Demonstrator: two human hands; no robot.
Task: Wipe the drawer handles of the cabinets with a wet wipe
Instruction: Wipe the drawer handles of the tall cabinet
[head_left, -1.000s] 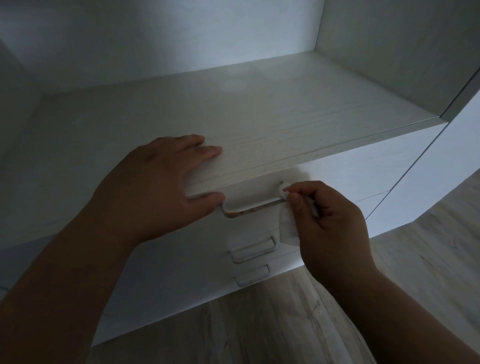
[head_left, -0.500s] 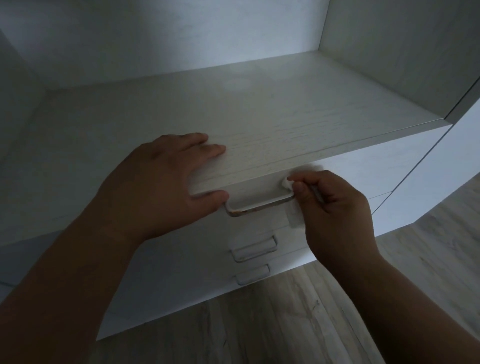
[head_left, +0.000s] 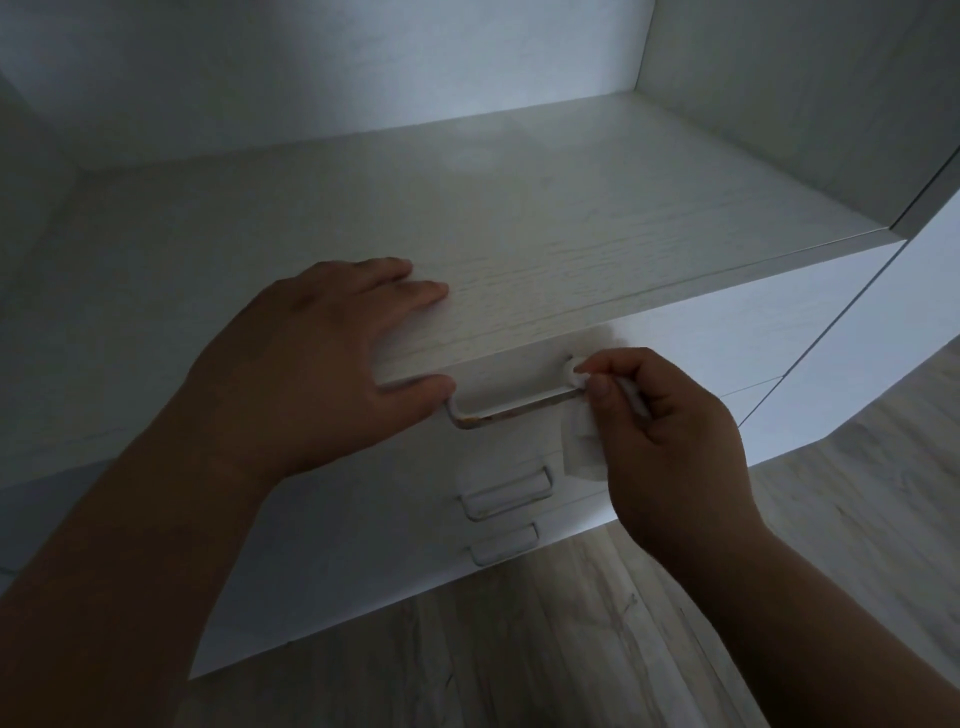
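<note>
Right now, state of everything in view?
left hand, flat on cabinet top, thumb by left end of top handle
right hand, pinching wet wipe against top handle's right end
wet wipe, bunched, tail hanging down
top handle, discoloured along its bar
middle handle, untouched
bottom handle, untouched

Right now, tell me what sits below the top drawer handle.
The middle drawer handle and, lower, the bottom drawer handle. The wet wipe pinched in the right hand hangs beside them, hiding part of the drawer front.

Right hand (head_left: 670, 447) rubbed wipe (head_left: 584, 447) around handle's (head_left: 514, 410) end.
</note>
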